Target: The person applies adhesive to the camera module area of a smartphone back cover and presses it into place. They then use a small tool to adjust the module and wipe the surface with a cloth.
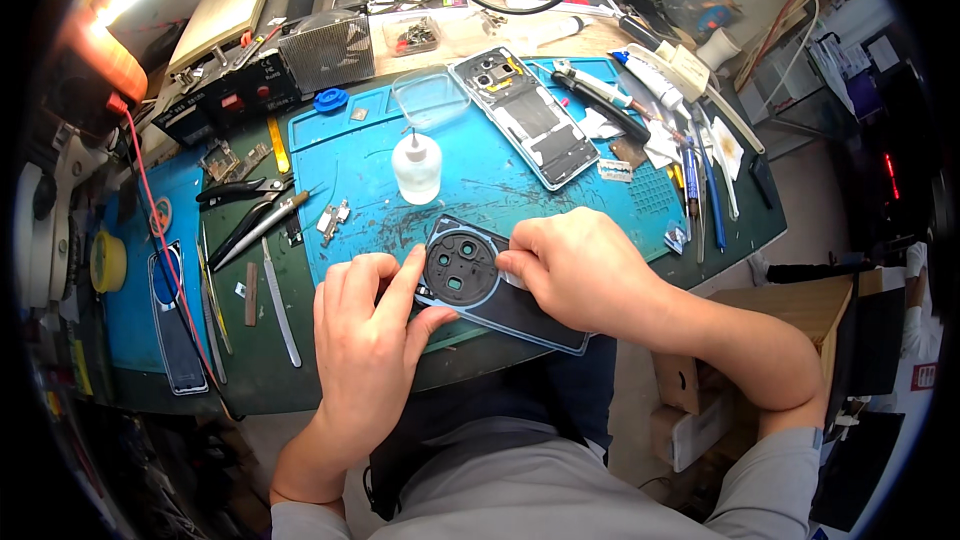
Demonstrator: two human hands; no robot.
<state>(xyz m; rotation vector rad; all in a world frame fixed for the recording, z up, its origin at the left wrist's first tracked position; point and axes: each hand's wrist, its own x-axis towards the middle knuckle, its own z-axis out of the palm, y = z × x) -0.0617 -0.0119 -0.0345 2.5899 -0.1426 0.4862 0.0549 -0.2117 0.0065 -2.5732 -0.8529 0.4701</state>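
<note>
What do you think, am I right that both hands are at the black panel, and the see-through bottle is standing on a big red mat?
Not quite: the big mat is blue, not red, as the head view shows. The see-through bottle does stand on it, and the left hand and right hand are both at the black panel.

On the mat, the bottle stands behind the phone cover, left of the phone frame.
</note>
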